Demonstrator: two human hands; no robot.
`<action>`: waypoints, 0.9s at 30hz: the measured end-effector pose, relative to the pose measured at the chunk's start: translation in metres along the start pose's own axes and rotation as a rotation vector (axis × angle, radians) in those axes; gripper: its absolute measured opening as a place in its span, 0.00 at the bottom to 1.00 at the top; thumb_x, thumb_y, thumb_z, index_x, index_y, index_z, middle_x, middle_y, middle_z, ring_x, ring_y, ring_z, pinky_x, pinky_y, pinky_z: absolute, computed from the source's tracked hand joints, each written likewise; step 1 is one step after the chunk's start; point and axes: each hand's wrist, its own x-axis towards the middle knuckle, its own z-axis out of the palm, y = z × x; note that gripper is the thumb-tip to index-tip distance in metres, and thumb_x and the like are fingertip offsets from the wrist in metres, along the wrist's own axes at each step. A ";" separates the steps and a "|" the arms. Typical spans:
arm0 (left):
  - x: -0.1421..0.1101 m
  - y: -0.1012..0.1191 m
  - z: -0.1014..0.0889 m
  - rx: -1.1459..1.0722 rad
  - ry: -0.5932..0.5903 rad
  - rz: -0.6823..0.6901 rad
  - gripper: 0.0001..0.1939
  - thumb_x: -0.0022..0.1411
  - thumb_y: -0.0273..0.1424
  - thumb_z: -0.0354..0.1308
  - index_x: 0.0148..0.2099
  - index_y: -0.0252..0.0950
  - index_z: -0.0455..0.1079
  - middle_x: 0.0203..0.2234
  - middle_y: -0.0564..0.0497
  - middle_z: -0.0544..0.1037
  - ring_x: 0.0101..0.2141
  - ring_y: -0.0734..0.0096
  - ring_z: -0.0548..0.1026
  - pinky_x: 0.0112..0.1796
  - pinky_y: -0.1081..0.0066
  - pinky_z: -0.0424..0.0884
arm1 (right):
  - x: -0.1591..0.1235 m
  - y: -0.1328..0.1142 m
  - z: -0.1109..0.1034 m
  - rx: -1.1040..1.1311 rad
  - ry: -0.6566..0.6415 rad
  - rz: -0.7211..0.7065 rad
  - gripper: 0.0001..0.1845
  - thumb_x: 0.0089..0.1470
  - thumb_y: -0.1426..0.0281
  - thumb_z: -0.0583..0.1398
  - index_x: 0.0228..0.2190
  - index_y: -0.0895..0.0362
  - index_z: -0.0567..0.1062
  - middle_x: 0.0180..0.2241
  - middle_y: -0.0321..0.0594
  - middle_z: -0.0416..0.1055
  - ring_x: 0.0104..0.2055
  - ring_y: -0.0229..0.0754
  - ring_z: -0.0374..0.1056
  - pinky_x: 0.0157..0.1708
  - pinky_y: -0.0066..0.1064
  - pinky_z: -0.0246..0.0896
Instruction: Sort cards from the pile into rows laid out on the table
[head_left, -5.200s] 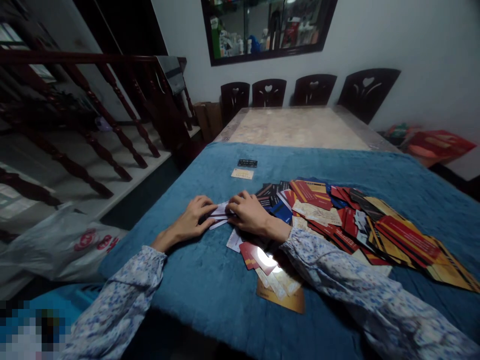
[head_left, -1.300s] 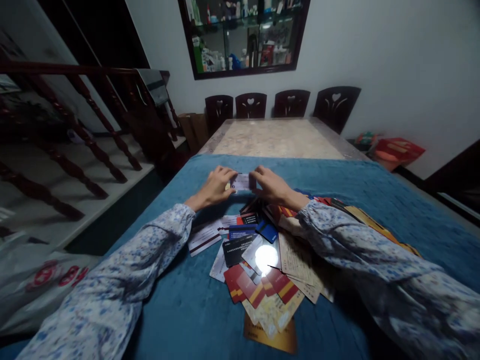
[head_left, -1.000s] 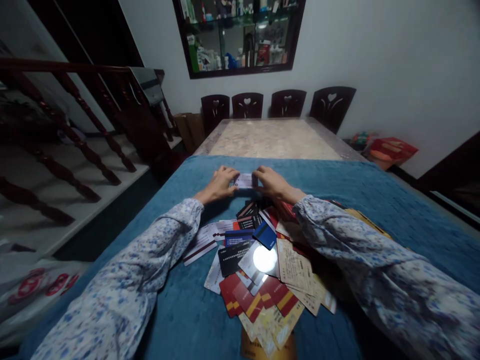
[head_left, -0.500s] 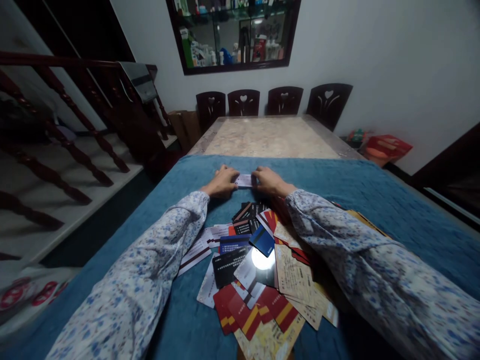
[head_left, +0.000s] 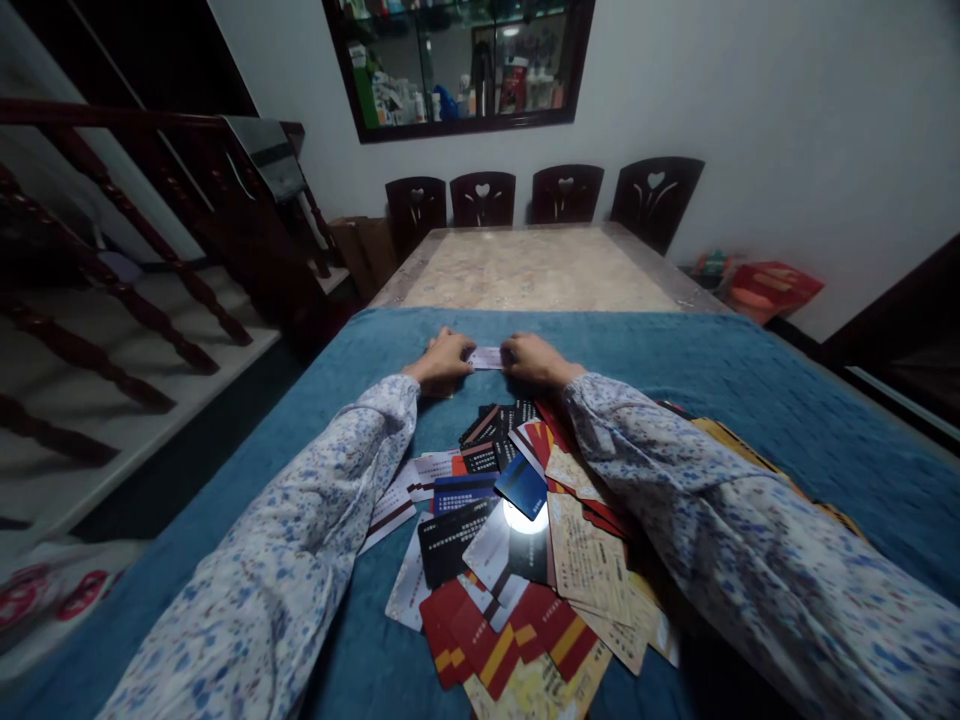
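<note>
Both arms reach forward over a blue cloth [head_left: 720, 370] on the table. My left hand [head_left: 442, 358] and my right hand [head_left: 534, 358] pinch the two ends of a small stack of pale cards [head_left: 487, 357], holding it down on the cloth. The fingers of both hands are curled onto the stack. Between my forearms and under my right sleeve lies a loose spread of cards [head_left: 517, 540] in red, black, blue, white and gold; one glossy card shows a bright glare spot.
Past the cloth is the bare marble tabletop [head_left: 540, 275], with several dark wooden chairs [head_left: 566, 190] at its far end. A wooden stair railing [head_left: 127, 230] runs along the left. A wall cabinet [head_left: 457, 60] hangs above. Red bags [head_left: 769, 285] lie at right.
Earlier my hands gathered cards close to me by the pile; they have since carried the small stack forward onto the cloth. Over the last second the hands barely move; the view shifts slightly.
</note>
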 end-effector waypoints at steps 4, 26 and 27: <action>0.003 -0.002 0.000 0.001 -0.012 -0.001 0.19 0.53 0.33 0.65 0.48 0.38 0.78 0.44 0.47 0.80 0.55 0.47 0.66 0.54 0.55 0.64 | 0.002 0.002 0.002 0.011 0.008 0.004 0.19 0.59 0.66 0.65 0.50 0.59 0.79 0.54 0.53 0.75 0.53 0.50 0.73 0.46 0.29 0.63; 0.009 -0.009 -0.001 -0.003 -0.063 0.029 0.20 0.53 0.36 0.64 0.49 0.41 0.78 0.43 0.50 0.80 0.56 0.51 0.65 0.56 0.60 0.64 | 0.002 0.005 0.006 0.072 0.028 0.039 0.16 0.59 0.66 0.64 0.46 0.58 0.82 0.46 0.49 0.81 0.47 0.46 0.76 0.41 0.26 0.63; 0.009 -0.009 -0.001 -0.001 -0.066 0.027 0.21 0.53 0.36 0.64 0.50 0.41 0.78 0.44 0.50 0.80 0.56 0.51 0.65 0.57 0.60 0.64 | 0.002 0.005 0.005 0.074 0.024 0.041 0.15 0.59 0.66 0.64 0.46 0.58 0.82 0.46 0.49 0.81 0.47 0.46 0.76 0.41 0.26 0.63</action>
